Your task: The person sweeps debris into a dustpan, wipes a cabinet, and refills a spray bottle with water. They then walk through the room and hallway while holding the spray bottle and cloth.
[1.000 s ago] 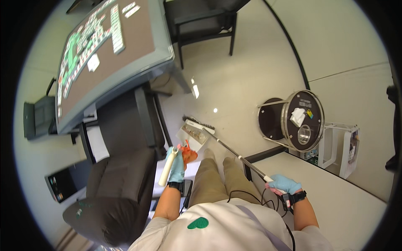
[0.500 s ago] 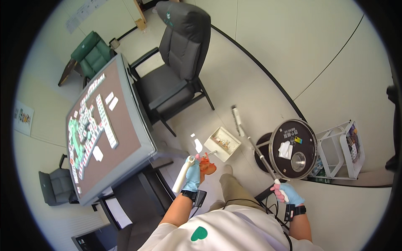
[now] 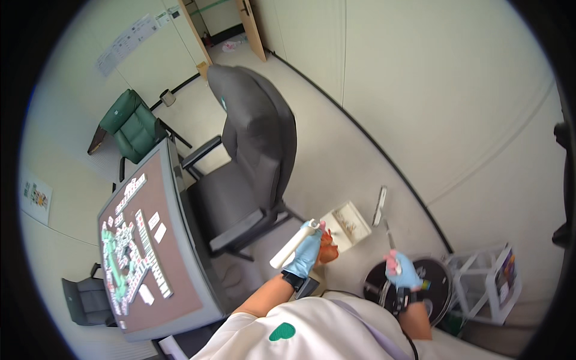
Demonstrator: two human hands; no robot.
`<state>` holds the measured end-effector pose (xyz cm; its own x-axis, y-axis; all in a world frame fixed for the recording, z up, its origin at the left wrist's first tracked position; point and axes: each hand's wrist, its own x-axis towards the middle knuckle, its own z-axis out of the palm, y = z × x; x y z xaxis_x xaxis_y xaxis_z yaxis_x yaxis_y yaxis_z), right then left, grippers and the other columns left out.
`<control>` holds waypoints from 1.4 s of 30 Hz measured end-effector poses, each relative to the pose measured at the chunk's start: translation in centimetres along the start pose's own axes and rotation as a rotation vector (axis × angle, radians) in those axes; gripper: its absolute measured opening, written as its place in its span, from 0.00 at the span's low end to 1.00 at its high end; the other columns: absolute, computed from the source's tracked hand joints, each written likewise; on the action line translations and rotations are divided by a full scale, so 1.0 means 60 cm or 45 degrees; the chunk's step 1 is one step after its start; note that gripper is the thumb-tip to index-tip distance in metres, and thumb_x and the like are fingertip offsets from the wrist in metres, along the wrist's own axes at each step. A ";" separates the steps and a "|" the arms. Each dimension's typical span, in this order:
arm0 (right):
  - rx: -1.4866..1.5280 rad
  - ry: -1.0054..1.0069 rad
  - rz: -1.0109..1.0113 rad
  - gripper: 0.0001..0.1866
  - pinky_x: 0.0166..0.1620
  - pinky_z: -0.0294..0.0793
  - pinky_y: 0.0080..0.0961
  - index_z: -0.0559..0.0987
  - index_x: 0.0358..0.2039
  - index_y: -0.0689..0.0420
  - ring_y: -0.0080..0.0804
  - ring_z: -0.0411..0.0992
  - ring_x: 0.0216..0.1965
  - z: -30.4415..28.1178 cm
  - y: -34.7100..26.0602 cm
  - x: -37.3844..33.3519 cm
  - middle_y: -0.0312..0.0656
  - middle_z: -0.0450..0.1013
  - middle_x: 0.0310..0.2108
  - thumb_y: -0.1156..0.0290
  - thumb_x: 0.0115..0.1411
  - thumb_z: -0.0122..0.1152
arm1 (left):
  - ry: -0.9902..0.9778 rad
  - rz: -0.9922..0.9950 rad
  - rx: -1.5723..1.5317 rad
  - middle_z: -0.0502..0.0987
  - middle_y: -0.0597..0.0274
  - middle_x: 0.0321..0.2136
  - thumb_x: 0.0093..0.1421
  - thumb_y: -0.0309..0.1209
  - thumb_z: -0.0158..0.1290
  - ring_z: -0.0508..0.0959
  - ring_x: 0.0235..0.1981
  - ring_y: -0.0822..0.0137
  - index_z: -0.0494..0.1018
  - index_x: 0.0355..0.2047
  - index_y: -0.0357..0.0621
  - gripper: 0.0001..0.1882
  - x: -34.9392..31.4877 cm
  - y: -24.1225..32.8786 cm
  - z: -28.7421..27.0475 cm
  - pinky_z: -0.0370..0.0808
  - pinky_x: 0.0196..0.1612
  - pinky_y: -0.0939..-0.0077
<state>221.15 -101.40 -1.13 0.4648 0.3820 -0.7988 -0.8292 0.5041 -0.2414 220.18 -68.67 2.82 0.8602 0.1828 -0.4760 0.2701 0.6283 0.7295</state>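
My left hand (image 3: 305,255), in a light-blue glove with bare pinkish fingertips, is closed round the pale handle (image 3: 293,245) of a dustpan. A crumpled orange-red thing (image 3: 327,251), perhaps a bag, hangs beside that hand. The cream dustpan (image 3: 347,245) is low over the floor in front of me, with small brown and white litter inside. In my right hand (image 3: 403,271), gloved the same way, is the handle of a broom (image 3: 389,235). Its narrow white head (image 3: 380,206) with dark bristles is just right of the dustpan, apart from it.
A dark padded armchair (image 3: 240,186) stands ahead, left of the dustpan. The table (image 3: 180,240) at left bears mahjong tiles. Close on my right are a round dark tray table (image 3: 441,277) and a white rack (image 3: 489,288). A wall (image 3: 420,90) runs along the right; a doorway (image 3: 222,30) lies far ahead.
The view has shifted. Dustpan and broom have travelled ahead with my hands, and the broom head has gone from beyond the dustpan to its right. My right hand now overlaps the round table.
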 end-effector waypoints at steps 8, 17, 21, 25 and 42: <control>-0.497 0.118 -0.097 0.17 0.17 0.56 0.18 0.76 0.39 0.62 0.16 0.60 0.16 0.111 -0.256 0.043 0.28 0.63 0.18 0.58 0.68 0.57 | 0.135 -0.211 0.032 0.67 0.69 0.20 0.65 0.51 0.57 0.68 0.21 0.71 0.73 0.34 0.48 0.18 0.395 0.099 0.209 0.68 0.25 0.67; -0.875 0.005 0.044 0.14 0.17 0.57 0.20 0.76 0.37 0.62 0.18 0.60 0.15 0.349 -0.709 0.308 0.30 0.66 0.19 0.62 0.66 0.58 | 0.616 0.171 0.496 0.75 0.65 0.25 0.68 0.43 0.54 0.74 0.27 0.71 0.77 0.39 0.41 0.16 0.803 0.212 0.314 0.72 0.33 0.71; -1.058 -0.064 0.093 0.14 0.17 0.57 0.20 0.76 0.38 0.62 0.19 0.61 0.15 0.495 -0.876 0.440 0.30 0.66 0.19 0.62 0.66 0.59 | 0.892 0.433 0.664 0.80 0.63 0.32 0.67 0.36 0.56 0.78 0.33 0.71 0.78 0.39 0.39 0.12 0.930 0.323 0.296 0.75 0.40 0.73; -1.088 -0.180 0.135 0.15 0.17 0.57 0.18 0.76 0.39 0.62 0.17 0.61 0.16 0.646 -0.971 0.604 0.29 0.65 0.19 0.61 0.66 0.59 | 0.917 0.619 0.020 0.78 0.65 0.26 0.66 0.48 0.57 0.75 0.28 0.68 0.77 0.33 0.51 0.15 1.058 0.443 0.248 0.73 0.32 0.67; -1.340 -0.119 0.337 0.17 0.16 0.56 0.17 0.75 0.40 0.62 0.15 0.61 0.16 1.380 -1.271 1.243 0.26 0.63 0.18 0.58 0.65 0.59 | 1.142 0.496 -0.924 0.70 0.71 0.23 0.66 0.50 0.56 0.69 0.25 0.74 0.74 0.36 0.53 0.15 1.518 0.995 -0.089 0.74 0.36 0.63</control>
<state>344.76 -47.24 3.31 0.2175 0.4606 -0.8605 -0.7361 -0.5015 -0.4545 312.35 -10.45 0.41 0.1483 0.7307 -0.6664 -0.4912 0.6393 0.5917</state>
